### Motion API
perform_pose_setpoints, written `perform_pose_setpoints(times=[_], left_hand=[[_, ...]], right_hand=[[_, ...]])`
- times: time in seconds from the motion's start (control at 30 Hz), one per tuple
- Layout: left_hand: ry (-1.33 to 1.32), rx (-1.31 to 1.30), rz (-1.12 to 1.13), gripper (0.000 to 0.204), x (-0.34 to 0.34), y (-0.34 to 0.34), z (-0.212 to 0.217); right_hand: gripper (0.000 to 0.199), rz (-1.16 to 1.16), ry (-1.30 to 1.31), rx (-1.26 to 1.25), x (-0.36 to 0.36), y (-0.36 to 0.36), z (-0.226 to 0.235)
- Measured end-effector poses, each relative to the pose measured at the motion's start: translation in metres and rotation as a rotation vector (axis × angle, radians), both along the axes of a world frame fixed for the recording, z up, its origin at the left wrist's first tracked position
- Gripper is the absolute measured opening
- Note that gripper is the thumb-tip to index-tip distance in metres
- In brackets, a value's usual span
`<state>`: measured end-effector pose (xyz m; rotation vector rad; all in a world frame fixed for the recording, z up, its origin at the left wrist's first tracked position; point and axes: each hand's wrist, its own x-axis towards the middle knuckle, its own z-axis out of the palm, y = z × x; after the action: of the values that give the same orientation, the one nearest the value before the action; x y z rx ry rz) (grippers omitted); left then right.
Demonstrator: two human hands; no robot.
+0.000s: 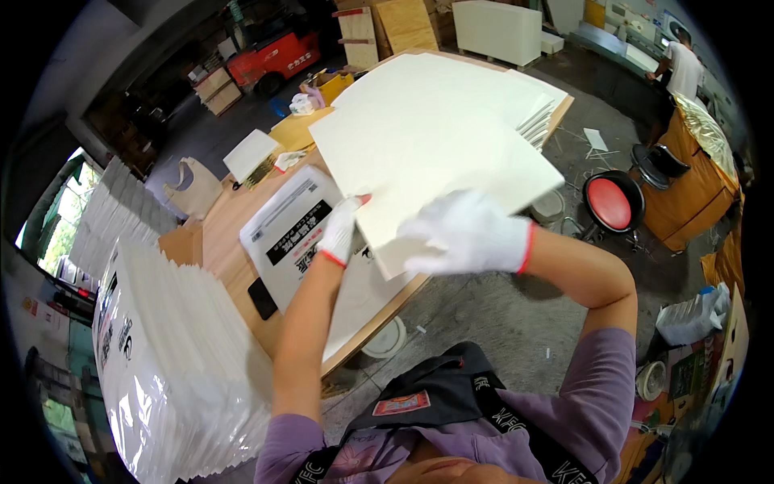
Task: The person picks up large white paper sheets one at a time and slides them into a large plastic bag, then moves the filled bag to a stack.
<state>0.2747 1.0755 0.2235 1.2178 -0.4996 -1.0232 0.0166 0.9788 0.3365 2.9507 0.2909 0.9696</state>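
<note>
A big stack of white paper sheets (435, 121) covers most of the wooden table, with fanned edges at its right. The top sheet lies askew, and its near corner sticks out toward me. My left hand (340, 230), in a white glove with a red cuff, pinches the left edge of that sheet, thumb on top. Over the near corner is my right hand (472, 234), gloved alike and smeared by motion; its fingers cannot be made out. Under my left hand lies a white wrapping sheet (274, 222) with black print.
Plastic-wrapped paper packs (173, 363) are piled at the left. A black phone (262, 298), a cloth bag (193, 187) and a small paper stack (250, 153) rest on the table (230, 242). A red-seated chair (609, 202) stands right; a person (684, 68) works beyond.
</note>
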Motion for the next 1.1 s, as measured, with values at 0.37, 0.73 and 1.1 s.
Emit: perform_pose_setpoints(times=[0.37, 0.73, 1.1], left_hand=[[-0.505, 0.295, -0.26, 0.043, 0.061, 0.209, -0.059], [-1.121, 0.579, -0.258, 0.096, -0.104, 0.121, -0.118], [-1.209, 0.734, -0.041, 0.017, -0.01, 0.175, -0.184]], right_hand=[[0.047, 0.308, 0.366, 1.762, 0.041, -0.047, -0.181], [0.058, -0.568, 0.52, 0.994, 0.095, 0.053, -0.248], [0.026, -0.308, 0.345, 0.543, 0.027, 0.063, -0.17]])
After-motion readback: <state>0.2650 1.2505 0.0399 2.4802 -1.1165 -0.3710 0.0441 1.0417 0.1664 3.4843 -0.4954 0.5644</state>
